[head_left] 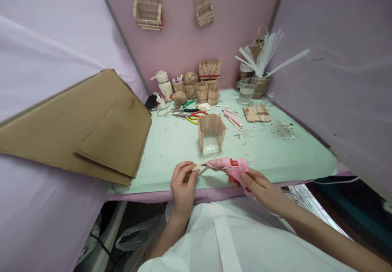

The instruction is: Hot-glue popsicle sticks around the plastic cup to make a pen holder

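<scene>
A pink hot glue gun (226, 165) lies in the grip of my right hand (255, 182), its nozzle pointing left. Between thumb and fingertips, my left hand (183, 182) pinches a short piece of wooden craft stick (197, 167). The nozzle tip is at the stick's right end; whether they touch is hard to tell. Just beyond both hands stands a container (211, 131) with upright craft sticks around its back and sides; its near side is clear and shows no sticks.
Pliers (196, 119), scissors and a pink cutter (233, 119) lie behind the container. Twine balls (180, 97), stick-covered cups (202, 92) and a white bottle (164, 86) line the back. Glue sticks (265, 55) and a plastic cup (245, 92) stand right. Cardboard (116, 137) leans left.
</scene>
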The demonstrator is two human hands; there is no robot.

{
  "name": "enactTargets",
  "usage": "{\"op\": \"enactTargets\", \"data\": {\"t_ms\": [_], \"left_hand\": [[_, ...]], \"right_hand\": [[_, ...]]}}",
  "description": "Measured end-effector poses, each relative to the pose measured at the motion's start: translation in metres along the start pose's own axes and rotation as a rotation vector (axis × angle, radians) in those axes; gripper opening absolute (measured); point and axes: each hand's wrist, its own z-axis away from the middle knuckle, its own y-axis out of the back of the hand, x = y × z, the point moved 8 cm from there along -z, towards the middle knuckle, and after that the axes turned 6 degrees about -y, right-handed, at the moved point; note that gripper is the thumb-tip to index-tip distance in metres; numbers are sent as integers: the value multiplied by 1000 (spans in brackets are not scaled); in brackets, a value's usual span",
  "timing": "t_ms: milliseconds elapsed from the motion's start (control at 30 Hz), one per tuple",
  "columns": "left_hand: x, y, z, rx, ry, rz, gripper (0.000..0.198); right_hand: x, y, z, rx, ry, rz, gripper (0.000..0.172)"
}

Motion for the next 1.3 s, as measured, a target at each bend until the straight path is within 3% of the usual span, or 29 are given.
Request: {"op": "enactTargets", "data": {"t_ms": [133, 900, 1300], "left_hand": [[-1, 0, 0, 21, -50, 13, 7], [2, -1, 1, 9, -87, 7, 7], [1, 0, 1, 12, -99, -11, 8]], "right_hand": [[-6, -1, 1, 28, 43, 34, 69], [-2, -7, -2, -15, -12, -53, 69], [-3, 3, -1, 41, 42, -12, 60]]}}
